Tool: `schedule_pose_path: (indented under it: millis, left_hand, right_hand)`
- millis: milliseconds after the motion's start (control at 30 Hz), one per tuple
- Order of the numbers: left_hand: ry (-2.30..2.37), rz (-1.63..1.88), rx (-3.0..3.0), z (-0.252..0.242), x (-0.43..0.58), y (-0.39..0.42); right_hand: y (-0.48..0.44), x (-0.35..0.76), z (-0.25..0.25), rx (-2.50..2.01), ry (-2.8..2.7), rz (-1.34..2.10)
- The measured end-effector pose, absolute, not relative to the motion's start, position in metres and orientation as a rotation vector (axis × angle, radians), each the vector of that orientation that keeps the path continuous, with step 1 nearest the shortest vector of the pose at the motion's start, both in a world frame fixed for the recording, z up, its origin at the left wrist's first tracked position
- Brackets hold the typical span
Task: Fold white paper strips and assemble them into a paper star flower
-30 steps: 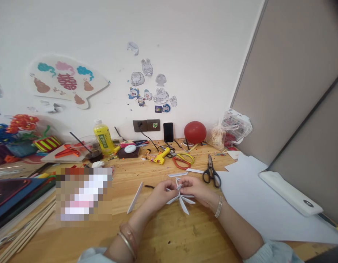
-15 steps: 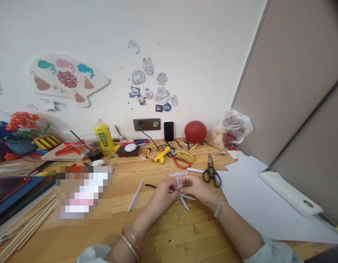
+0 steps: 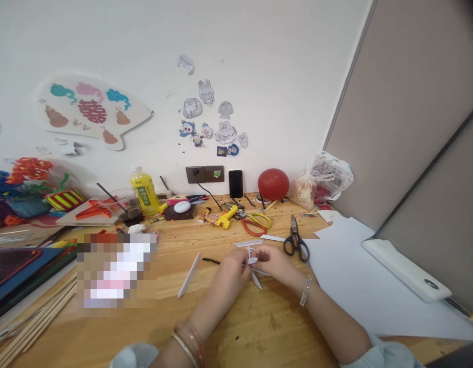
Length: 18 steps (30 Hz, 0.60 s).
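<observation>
The left hand (image 3: 233,267) has rolled inward over the spoked paper piece (image 3: 256,280), so fewer folded arms show than a second ago; the work now seems centred on its hub. Fingers of both that hand and the right hand (image 3: 273,262) pinch the piece just above the surface (image 3: 236,317), between the loose folded strip (image 3: 189,276) and black scissors (image 3: 296,243).

From my end I see wooden table (image 3: 267,322), dark specks scattered across back. Folded paper strip (image 3: 189,276) lies left of centre. Black scissors (image 3: 295,239) point wallward; white sheets (image 3: 347,291) spread right; yellow glue gun (image 3: 226,219) behind; wooden sticks (image 3: 42,319) far left.
</observation>
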<state>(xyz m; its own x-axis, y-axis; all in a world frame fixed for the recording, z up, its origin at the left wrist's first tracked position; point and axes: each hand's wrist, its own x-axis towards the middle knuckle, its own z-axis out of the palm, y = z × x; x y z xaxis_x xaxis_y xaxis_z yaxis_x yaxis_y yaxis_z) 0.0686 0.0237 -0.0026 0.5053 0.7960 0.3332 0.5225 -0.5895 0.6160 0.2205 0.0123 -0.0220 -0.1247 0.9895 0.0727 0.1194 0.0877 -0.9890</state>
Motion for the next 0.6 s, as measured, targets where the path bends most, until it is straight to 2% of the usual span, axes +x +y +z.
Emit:
schedule_pose_path:
  millis: [200,433,600]
  left_hand:
    - [0.990,0.923,2.465,0.005,0.066,0.021]
    - [0.956,0.960,2.476,-0.001,0.066,0.025]
    - [0.965,0.890,2.518,-0.006,0.067,0.028]
  right_hand:
    - [0.008,0.225,-0.011,-1.176,-1.538,0.897]
    - [0.007,0.223,-0.010,-1.152,-1.801,0.408]
    - [0.010,0.223,-0.015,-1.101,-1.874,0.324]
